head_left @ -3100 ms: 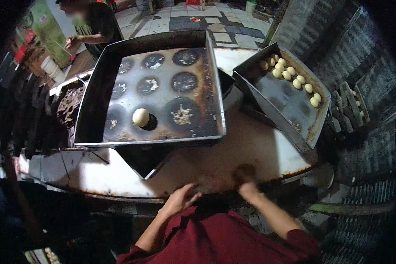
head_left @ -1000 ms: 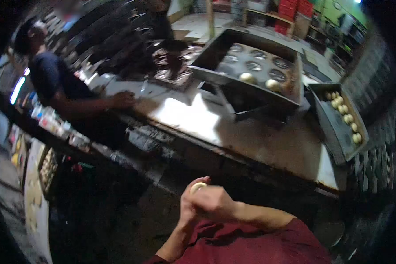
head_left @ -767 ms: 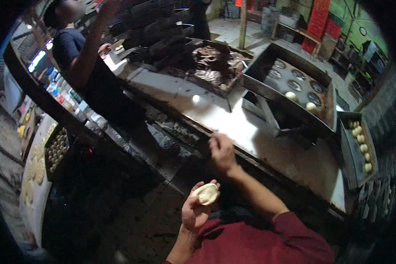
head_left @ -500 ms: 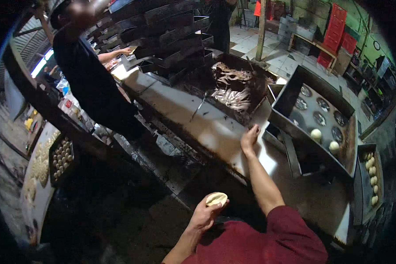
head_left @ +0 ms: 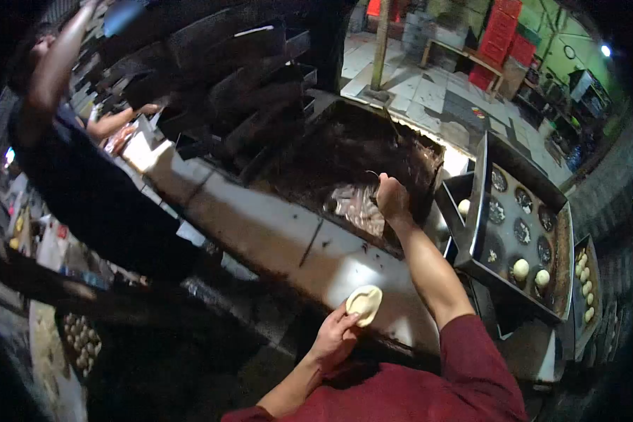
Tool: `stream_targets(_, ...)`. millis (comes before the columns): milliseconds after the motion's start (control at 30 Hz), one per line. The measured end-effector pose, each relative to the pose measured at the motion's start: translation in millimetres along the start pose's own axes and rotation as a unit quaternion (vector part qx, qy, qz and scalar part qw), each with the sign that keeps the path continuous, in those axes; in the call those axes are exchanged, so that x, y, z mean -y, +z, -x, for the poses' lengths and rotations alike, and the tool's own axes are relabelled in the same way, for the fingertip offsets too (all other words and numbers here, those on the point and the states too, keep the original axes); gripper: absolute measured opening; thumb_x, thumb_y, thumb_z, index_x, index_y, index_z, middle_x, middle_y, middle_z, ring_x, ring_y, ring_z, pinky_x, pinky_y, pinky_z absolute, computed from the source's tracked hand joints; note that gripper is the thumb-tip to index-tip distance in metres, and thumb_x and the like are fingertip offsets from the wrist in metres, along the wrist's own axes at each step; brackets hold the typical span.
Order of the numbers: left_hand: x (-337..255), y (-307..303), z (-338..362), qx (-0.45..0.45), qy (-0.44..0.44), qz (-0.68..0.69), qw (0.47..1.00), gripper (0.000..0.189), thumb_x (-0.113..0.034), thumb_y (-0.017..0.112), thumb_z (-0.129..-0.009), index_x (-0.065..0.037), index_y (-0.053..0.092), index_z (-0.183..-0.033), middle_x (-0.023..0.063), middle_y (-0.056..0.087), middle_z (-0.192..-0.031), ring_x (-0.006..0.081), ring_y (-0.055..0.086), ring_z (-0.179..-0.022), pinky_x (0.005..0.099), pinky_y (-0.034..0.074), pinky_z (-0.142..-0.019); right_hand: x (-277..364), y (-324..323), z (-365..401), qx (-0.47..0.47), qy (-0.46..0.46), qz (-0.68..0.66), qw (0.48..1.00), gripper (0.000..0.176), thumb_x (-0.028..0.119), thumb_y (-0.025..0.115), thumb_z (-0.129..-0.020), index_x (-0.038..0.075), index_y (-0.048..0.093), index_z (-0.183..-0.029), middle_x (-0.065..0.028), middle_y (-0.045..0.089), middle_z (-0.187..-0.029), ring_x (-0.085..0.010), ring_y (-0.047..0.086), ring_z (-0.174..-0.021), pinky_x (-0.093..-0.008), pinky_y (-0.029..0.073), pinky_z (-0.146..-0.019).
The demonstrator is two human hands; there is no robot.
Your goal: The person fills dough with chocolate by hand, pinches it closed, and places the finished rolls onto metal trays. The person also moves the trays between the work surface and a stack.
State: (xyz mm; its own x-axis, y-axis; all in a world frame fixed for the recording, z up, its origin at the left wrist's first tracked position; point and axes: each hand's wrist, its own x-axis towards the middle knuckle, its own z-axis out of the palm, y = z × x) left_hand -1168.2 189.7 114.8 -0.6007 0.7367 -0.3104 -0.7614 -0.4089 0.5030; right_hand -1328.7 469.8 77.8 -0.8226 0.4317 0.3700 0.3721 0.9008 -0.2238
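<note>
My left hand (head_left: 336,339) grips the edge of a flat, pale dough disc (head_left: 364,304), held over the near edge of the counter. Reaching forward, my right hand (head_left: 392,197) is above a wide dark bin (head_left: 323,133). Its fingers are closed, and a thin curved line shows at the fingertips, too small to name. Beneath that hand, a pale, shiny, streaked patch (head_left: 357,207) shows inside the bin. To the right stands a deep metal tray (head_left: 480,264) with dark round marks and a few pale dough balls (head_left: 520,269).
A tiled counter (head_left: 260,218) runs from lower right to upper left. Stacked dark pans (head_left: 218,77) rise behind it. At left, a person in dark clothes (head_left: 98,190) works at the counter. A narrow tray (head_left: 588,320) of dough balls lies at far right.
My right hand has moved forward from the counter to over the bin. My left hand has raised the dough disc and turned its face toward me. My view has shifted, and the other person has lifted an arm.
</note>
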Motion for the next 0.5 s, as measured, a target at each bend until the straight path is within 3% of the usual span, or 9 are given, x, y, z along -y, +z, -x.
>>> stream_targets(100,-29.2,-40.6,-8.6,-0.054,-0.036,0.012,0.998,0.037,-0.013,0.05,-0.088,0.001,0.044,-0.121,0.0085,0.054,-0.113,0.0175,0.052,-0.102,0.0298,0.041,-0.088,-3.0,20.2,-33.4,0.024,-0.067,0.125,0.99,0.006,0.008,0.049,-0.082,0.006,0.05,-0.087,-0.0142,0.059,-0.078,-0.0309,0.063,-0.07,-0.0396,0.053,-0.054)
stream_targets(200,-59.5,-49.5,-24.8,-0.074,-0.012,0.041,0.996,0.035,-0.018,0.05,-0.089,-0.001,0.046,-0.119,0.0078,0.054,-0.114,0.0192,0.051,-0.105,0.0329,0.039,-0.092,-4.0,4.0,-18.5,0.112,-0.141,0.083,0.98,0.007,0.011,0.049,-0.081,0.006,0.051,-0.085,-0.0164,0.06,-0.076,-0.0336,0.063,-0.073,-0.0426,0.052,-0.059)
stream_targets(233,-65.9,-47.7,-30.5,-0.091,0.013,0.053,0.994,0.035,-0.02,0.051,-0.089,-0.001,0.047,-0.119,0.0081,0.053,-0.115,0.0208,0.049,-0.108,0.035,0.038,-0.095,2.4,-17.5,-8.9,0.115,-0.13,0.087,0.981,0.007,0.011,0.049,-0.081,0.006,0.051,-0.085,-0.0164,0.06,-0.076,-0.0336,0.063,-0.073,-0.0426,0.052,-0.059)
stream_targets(300,-78.7,-39.7,-46.5,-0.09,0.003,0.043,0.995,0.037,-0.024,0.051,-0.089,-0.002,0.047,-0.119,0.0095,0.053,-0.116,0.0211,0.048,-0.11,0.0352,0.037,-0.096,12.4,-50.1,5.9,0.223,-0.089,0.015,0.971,0.012,0.012,0.051,-0.079,0.004,0.054,-0.088,-0.0175,0.062,-0.083,-0.0362,0.062,-0.077,-0.0456,0.05,-0.066)
stream_targets(367,-85.1,-27.9,-66.1,-0.031,0.013,0.072,0.997,0.039,-0.023,0.053,-0.087,-0.002,0.047,-0.119,0.0116,0.051,-0.119,0.024,0.046,-0.113,0.0371,0.038,-0.097,-0.5,-54.3,33.8,0.219,0.015,-0.093,0.971,0.018,0.014,0.053,-0.078,0.003,0.058,-0.092,-0.0176,0.063,-0.087,-0.0365,0.062,-0.079,-0.0458,0.049,-0.071)
stream_targets(433,-81.5,-28.0,-85.3,0.015,-0.015,0.131,0.991,0.038,-0.021,0.052,-0.087,-0.001,0.047,-0.119,0.0125,0.051,-0.119,0.0248,0.046,-0.113,0.038,0.036,-0.099,29.1,-113.3,76.2,0.124,0.001,-0.238,0.963,0.021,0.009,0.055,-0.076,0.002,0.059,-0.096,-0.0182,0.063,-0.087,-0.0337,0.062,-0.08,-0.0411,0.049,-0.07)
stream_targets(500,-77.4,-12.1,-95.2,0.061,-0.044,0.188,0.979,0.038,-0.019,0.051,-0.087,0.001,0.047,-0.12,0.0135,0.05,-0.12,0.0256,0.046,-0.114,0.0388,0.034,-0.1,46.0,-133.9,115.6,0.013,-0.081,-0.283,0.956,0.02,0.001,0.056,-0.074,0.001,0.06,-0.093,-0.0167,0.062,-0.086,-0.0303,0.06,-0.08,-0.0375,0.048,-0.069)
